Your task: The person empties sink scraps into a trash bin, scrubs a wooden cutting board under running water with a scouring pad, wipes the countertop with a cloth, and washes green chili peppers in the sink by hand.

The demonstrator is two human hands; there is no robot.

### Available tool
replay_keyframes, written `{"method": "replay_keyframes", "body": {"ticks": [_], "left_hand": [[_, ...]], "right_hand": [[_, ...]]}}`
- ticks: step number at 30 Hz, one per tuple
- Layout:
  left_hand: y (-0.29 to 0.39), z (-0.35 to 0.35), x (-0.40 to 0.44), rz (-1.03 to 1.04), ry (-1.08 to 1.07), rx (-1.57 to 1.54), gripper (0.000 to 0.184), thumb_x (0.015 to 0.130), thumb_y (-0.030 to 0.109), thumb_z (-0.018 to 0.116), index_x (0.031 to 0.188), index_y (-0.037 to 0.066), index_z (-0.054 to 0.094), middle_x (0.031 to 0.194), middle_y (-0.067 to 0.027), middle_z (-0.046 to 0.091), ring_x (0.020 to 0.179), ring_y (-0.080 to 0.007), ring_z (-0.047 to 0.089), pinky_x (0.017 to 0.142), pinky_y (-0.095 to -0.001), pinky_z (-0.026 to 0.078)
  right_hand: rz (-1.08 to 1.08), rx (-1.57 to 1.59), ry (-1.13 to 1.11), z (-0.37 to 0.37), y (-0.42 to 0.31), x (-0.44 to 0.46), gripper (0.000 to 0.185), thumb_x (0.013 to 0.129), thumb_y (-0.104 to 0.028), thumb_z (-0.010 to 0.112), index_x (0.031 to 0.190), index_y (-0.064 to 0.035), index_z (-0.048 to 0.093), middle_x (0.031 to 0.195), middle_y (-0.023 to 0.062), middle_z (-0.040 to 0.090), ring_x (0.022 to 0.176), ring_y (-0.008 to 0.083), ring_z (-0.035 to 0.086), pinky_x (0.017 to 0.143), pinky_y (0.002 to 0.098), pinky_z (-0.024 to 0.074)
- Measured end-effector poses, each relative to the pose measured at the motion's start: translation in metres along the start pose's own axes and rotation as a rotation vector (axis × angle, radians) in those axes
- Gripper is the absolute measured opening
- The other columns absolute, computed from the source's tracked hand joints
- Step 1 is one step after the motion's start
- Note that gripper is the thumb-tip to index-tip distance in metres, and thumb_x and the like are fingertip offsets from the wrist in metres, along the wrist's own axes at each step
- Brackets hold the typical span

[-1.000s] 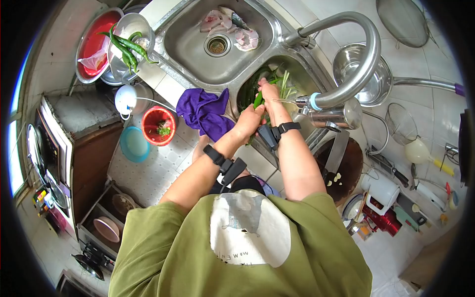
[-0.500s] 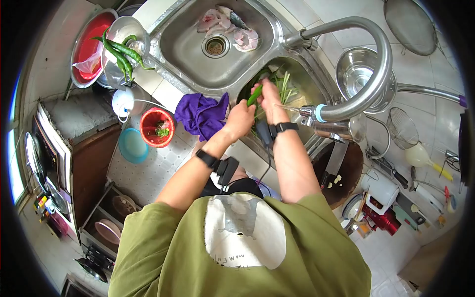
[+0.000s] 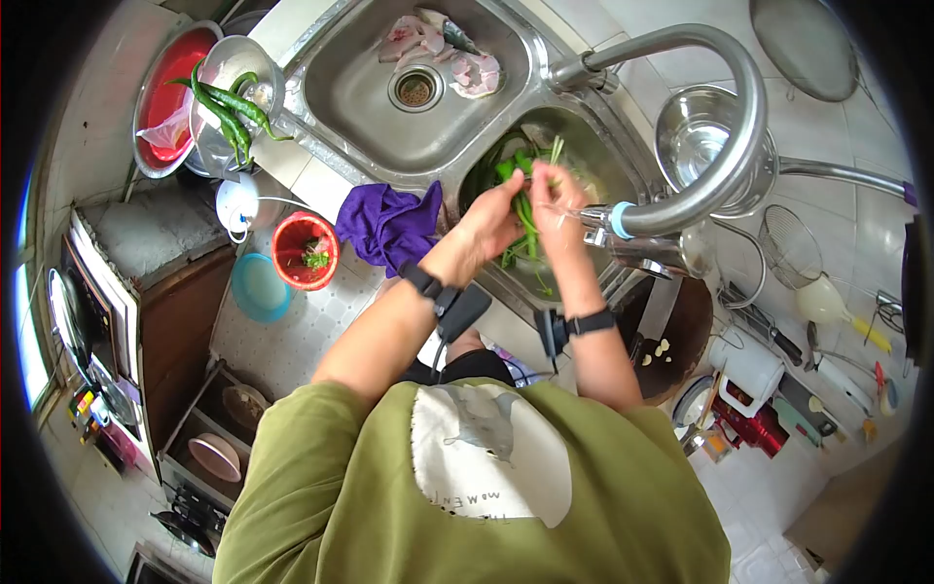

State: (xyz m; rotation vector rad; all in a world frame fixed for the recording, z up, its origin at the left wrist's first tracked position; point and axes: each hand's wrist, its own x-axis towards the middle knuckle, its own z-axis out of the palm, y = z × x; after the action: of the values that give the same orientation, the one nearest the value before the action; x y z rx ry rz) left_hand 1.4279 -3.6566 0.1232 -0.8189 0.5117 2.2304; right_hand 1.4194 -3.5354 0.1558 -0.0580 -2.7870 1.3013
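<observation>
Over the smaller sink basin (image 3: 621, 165), both my hands hold a bunch of long green stalks that look like scallions (image 3: 526, 212). My left hand (image 3: 491, 222) is closed against the bunch from the left, its fingers partly hidden. My right hand (image 3: 558, 216), somewhat blurred, pinches the stalks from the right beside the faucet spout (image 3: 595, 216). Pale cut-looking ends stick up past my right fingertips, and green tips hang below between the hands. More greens lie in the basin underneath, partly covered by my hands.
Pieces of raw fish (image 3: 475, 74) lie in the larger basin (image 3: 341, 107) near its drain. A purple cloth (image 3: 389, 224) drapes over the counter edge. Green chili peppers (image 3: 232, 109) rest on a bowl at left. A red bin (image 3: 305, 251) stands below. The curved faucet (image 3: 749, 107) arches at right.
A green chili pepper was at my left fingertips; now the green stalks are between my hands. My right hand has moved right and down, and the bunch has been lifted from the basin.
</observation>
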Motion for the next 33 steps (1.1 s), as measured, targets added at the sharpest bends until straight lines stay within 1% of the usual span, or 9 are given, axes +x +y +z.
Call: {"method": "replay_keyframes", "body": {"ticks": [9, 11, 14, 16, 19, 22, 25, 28, 33], "left_hand": [[-0.007, 0.004, 0.027, 0.192, -0.058, 0.139, 0.029, 0.103, 0.006, 0.056, 0.132, 0.004, 0.051, 0.123, -0.0120, 0.067, 0.097, -0.0201, 0.066, 0.080, -0.0363, 0.059], [-0.009, 0.005, 0.028, 0.242, 0.001, 0.184, 0.020, 0.104, 0.009, 0.056, 0.123, 0.005, 0.053, 0.111, -0.0094, 0.068, 0.076, -0.0161, 0.064, 0.061, -0.0306, 0.055], [-0.013, 0.007, 0.018, 0.256, 0.079, 0.443, 0.016, 0.108, 0.022, 0.052, 0.108, 0.007, 0.050, 0.077, -0.0037, 0.057, 0.048, -0.0094, 0.046, 0.042, -0.0259, 0.032], [-0.027, 0.007, 0.012, 0.254, 0.142, 0.525, 0.018, 0.108, 0.025, 0.051, 0.109, 0.007, 0.053, 0.072, -0.0028, 0.056, 0.048, -0.0090, 0.046, 0.041, -0.0259, 0.033], [-0.029, -0.003, 0.012, 0.330, 0.293, 0.793, 0.033, 0.107, 0.032, 0.051, 0.114, 0.001, 0.060, 0.070, -0.0104, 0.064, 0.051, -0.0176, 0.058, 0.046, -0.0332, 0.044], [-0.027, -0.017, 0.003, 0.621, 0.319, 1.456, 0.048, 0.104, 0.033, 0.053, 0.119, -0.013, 0.058, 0.094, -0.0363, 0.067, 0.091, -0.0512, 0.068, 0.080, -0.0540, 0.053], [-0.012, -0.008, -0.021, 0.533, 0.282, 1.470, 0.040, 0.104, 0.029, 0.054, 0.112, -0.010, 0.057, 0.089, -0.0351, 0.067, 0.094, -0.0518, 0.066, 0.080, -0.0540, 0.052], [-0.014, -0.009, -0.055, 0.461, 0.134, 1.540, 0.035, 0.104, 0.028, 0.055, 0.109, -0.007, 0.056, 0.084, -0.0335, 0.065, 0.089, -0.0544, 0.063, 0.079, -0.0553, 0.051], [0.004, -0.021, -0.092, 0.190, 0.000, 0.948, 0.024, 0.108, 0.023, 0.054, 0.119, 0.001, 0.054, 0.076, -0.0050, 0.064, 0.052, -0.0088, 0.056, 0.046, -0.0250, 0.046]], "right_hand": [[-0.012, -0.340, -0.184, -0.036, 0.002, -0.060, 0.020, 0.098, -0.019, 0.065, 0.113, -0.0060, 0.068, 0.104, 0.0154, 0.073, 0.095, 0.0351, 0.070, 0.079, 0.0437, 0.0548], [0.144, -0.085, -0.172, -0.041, -0.012, -0.061, 0.020, 0.101, -0.025, 0.063, 0.100, -0.0050, 0.067, 0.089, 0.0084, 0.075, 0.067, 0.0233, 0.072, 0.061, 0.0376, 0.0545], [0.451, 0.419, -0.128, -0.008, 0.064, -0.044, 0.029, 0.098, -0.032, 0.069, 0.101, -0.0036, 0.068, 0.093, 0.0068, 0.074, 0.072, 0.0169, 0.069, 0.071, 0.0314, 0.0536], [0.742, 0.909, -0.180, 0.006, 0.059, -0.022, 0.031, 0.096, -0.033, 0.071, 0.102, -0.0034, 0.069, 0.093, 0.0058, 0.074, 0.076, 0.0158, 0.069, 0.077, 0.0297, 0.0531], [0.978, 0.830, -0.388, 0.026, 0.023, 0.009, 0.030, 0.093, -0.032, 0.075, 0.105, -0.0048, 0.070, 0.095, 0.0039, 0.071, 0.085, 0.0142, 0.066, 0.084, 0.0288, 0.0507], [0.923, 1.017, -0.270, 0.055, 0.063, 0.029, 0.028, 0.091, -0.025, 0.075, 0.106, -0.0030, 0.069, 0.096, 0.0022, 0.067, 0.087, 0.0116, 0.061, 0.080, 0.0256, 0.0489], [0.885, 1.085, -0.384, 0.029, 0.017, 0.028, 0.013, 0.094, -0.018, 0.069, 0.098, -0.0062, 0.065, 0.082, -0.0018, 0.059, 0.075, 0.0070, 0.057, 0.073, 0.0223, 0.0473], [0.944, 1.420, -0.427, 0.043, 0.134, 0.057, 0.023, 0.097, -0.016, 0.064, 0.079, -0.0155, 0.050, 0.067, -0.0073, 0.047, 0.056, 0.0060, 0.050, 0.058, 0.0266, 0.0442], [0.945, 0.879, -0.137, 0.024, 0.129, 0.053, 0.015, 0.100, -0.013, 0.060, 0.110, -0.0014, 0.063, 0.076, -0.0018, 0.056, 0.067, 0.0108, 0.058, 0.058, 0.0261, 0.0502]]}}
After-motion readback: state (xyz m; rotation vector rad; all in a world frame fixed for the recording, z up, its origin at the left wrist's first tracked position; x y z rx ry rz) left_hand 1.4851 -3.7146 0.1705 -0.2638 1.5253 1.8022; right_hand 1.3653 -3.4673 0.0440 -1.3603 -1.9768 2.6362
